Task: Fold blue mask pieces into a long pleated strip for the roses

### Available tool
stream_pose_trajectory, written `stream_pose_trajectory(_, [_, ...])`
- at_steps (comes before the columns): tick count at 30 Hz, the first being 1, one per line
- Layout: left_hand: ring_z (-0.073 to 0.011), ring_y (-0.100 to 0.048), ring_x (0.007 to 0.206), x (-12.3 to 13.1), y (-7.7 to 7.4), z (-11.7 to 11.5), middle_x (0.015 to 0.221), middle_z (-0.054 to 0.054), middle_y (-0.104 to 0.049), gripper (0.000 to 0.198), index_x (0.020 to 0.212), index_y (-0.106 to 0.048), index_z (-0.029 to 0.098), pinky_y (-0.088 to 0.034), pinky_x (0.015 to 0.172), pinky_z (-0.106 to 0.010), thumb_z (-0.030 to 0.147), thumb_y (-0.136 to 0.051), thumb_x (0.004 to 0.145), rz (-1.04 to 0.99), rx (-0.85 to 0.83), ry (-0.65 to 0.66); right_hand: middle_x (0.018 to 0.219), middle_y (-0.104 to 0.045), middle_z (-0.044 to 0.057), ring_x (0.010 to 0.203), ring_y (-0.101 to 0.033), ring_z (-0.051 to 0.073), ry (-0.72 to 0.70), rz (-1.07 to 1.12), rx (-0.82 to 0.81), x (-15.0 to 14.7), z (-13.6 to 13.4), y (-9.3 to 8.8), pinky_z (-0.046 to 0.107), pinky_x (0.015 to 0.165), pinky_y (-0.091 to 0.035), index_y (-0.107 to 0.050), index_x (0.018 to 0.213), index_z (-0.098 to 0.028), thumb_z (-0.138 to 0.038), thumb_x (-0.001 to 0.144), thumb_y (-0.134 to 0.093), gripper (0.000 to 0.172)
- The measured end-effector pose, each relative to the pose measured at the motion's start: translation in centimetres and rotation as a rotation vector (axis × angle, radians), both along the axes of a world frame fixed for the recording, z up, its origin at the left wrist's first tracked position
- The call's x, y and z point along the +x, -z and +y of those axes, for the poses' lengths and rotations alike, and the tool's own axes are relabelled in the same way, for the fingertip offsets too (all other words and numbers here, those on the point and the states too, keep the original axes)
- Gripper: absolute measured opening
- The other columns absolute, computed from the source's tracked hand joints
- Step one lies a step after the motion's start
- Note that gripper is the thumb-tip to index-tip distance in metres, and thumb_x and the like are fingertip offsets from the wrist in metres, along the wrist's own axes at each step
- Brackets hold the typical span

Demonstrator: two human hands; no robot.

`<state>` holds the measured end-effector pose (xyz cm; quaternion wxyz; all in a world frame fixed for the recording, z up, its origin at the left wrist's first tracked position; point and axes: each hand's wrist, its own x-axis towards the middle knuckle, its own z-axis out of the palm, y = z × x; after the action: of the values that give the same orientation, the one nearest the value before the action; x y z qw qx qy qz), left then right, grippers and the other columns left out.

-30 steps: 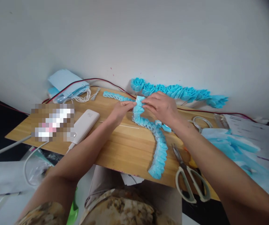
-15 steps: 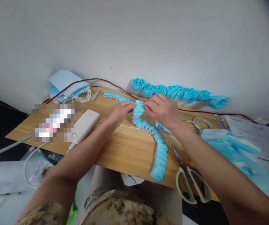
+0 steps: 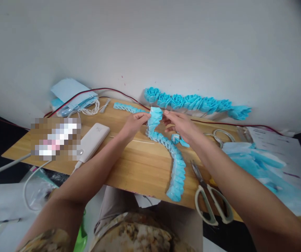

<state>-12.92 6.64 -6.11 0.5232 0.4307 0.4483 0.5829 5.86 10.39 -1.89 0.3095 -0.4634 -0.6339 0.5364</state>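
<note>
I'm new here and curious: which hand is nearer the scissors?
Right. The right hand is beyond the scissors; the left hand lies farther left, both at the strip.

text: none legible | power bank [image 3: 94, 140]: logo too small | papers [image 3: 284, 147]: print blurred

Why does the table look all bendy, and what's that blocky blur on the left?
Head view: the wide lens curves the light wooden tabletop and darkens the top-right corner; a blocky pixel patch hides something beside the white rectangular power bank; the light is soft and even, with faint shadows; the pleated blue paper strip pinched by the left hand looks sharp.
</note>
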Motion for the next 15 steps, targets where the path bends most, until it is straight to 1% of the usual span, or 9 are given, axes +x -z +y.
stream_pose_trajectory(1, [-0.0094, -0.051, 0.063, 0.0, 0.0, 0.0, 0.064, 0.003, -0.058, 0.025, 0.067, -0.068, 0.016, -0.045, 0.07, -0.024, 0.036, -0.077, 0.078, 0.004, 0.006, 0.005, 0.088, -0.07, 0.007, 0.077, -0.061, 0.017, -0.013, 0.004, -0.012, -0.1, -0.1, 0.0, 0.024, 0.056, -0.053, -0.068, 0.079, -0.02, -0.057, 0.079, -0.076, 0.038])
stream_pose_trajectory(3, [-0.0091, -0.051, 0.063, -0.2, 0.2, 0.1, 0.064, 0.003, -0.059, 0.025, 0.067, -0.067, 0.016, -0.046, 0.069, -0.023, 0.036, -0.076, 0.079, 0.004, 0.016, 0.001, 0.085, -0.07, 0.006, 0.073, -0.059, 0.014, -0.016, 0.003, 0.006, -0.2, -0.1, -0.2, 0.022, 0.055, -0.052, -0.066, 0.075, -0.02, -0.05, 0.078, -0.078, 0.032])
stream_pose_trajectory(5, [-0.0094, -0.053, 0.063, -0.5, 0.3, 0.4, 0.065, 0.003, -0.059, 0.026, 0.069, -0.067, 0.016, -0.047, 0.07, -0.024, 0.037, -0.076, 0.081, -0.013, 0.009, -0.036, 0.088, -0.072, 0.007, 0.073, -0.059, 0.014, 0.005, -0.008, 0.053, 0.4, 0.2, -0.3, 0.021, 0.056, -0.051, -0.069, 0.079, -0.019, -0.046, 0.083, -0.074, 0.027])
stream_pose_trajectory(7, [-0.0107, -0.057, 0.064, -0.9, 0.5, 0.7, 0.065, 0.003, -0.061, 0.028, 0.071, -0.065, 0.016, -0.05, 0.073, -0.025, 0.039, -0.076, 0.083, -0.047, -0.014, -0.084, 0.092, -0.074, 0.008, 0.074, -0.061, 0.014, 0.018, -0.062, 0.107, 1.6, 0.6, -0.2, 0.022, 0.058, -0.051, -0.074, 0.09, -0.019, -0.043, 0.087, -0.067, 0.025])
stream_pose_trajectory(9, [-0.0128, -0.061, 0.067, -1.3, 0.9, 1.0, 0.068, 0.001, -0.063, 0.03, 0.075, -0.064, 0.017, -0.052, 0.076, -0.028, 0.043, -0.077, 0.083, -0.092, -0.041, -0.106, 0.091, -0.075, 0.007, 0.072, -0.062, 0.014, 0.004, -0.179, 0.162, 3.1, 0.9, 0.2, 0.024, 0.059, -0.051, -0.076, 0.096, -0.018, -0.04, 0.088, -0.065, 0.025])
stream_pose_trajectory(13, [-0.0175, -0.069, 0.078, -1.7, 1.9, 1.7, 0.08, -0.003, -0.072, 0.03, 0.086, -0.064, 0.017, -0.055, 0.079, -0.031, 0.045, -0.076, 0.083, -0.193, -0.101, -0.163, 0.08, -0.076, 0.004, 0.068, -0.064, 0.017, -0.114, -0.488, 0.329, 5.7, 0.7, 1.2, 0.028, 0.061, -0.047, -0.078, 0.092, -0.02, -0.033, 0.085, -0.063, 0.021])
stream_pose_trajectory(15, [-0.0184, -0.07, 0.08, -1.8, 2.3, 1.9, 0.083, -0.005, -0.074, 0.026, 0.09, -0.065, 0.017, -0.055, 0.077, -0.031, 0.042, -0.072, 0.086, -0.235, -0.135, -0.197, 0.082, -0.078, 0.003, 0.071, -0.067, 0.019, -0.156, -0.633, 0.395, 6.2, 0.3, 1.6, 0.03, 0.063, -0.045, -0.08, 0.094, -0.022, -0.03, 0.086, -0.063, 0.021])
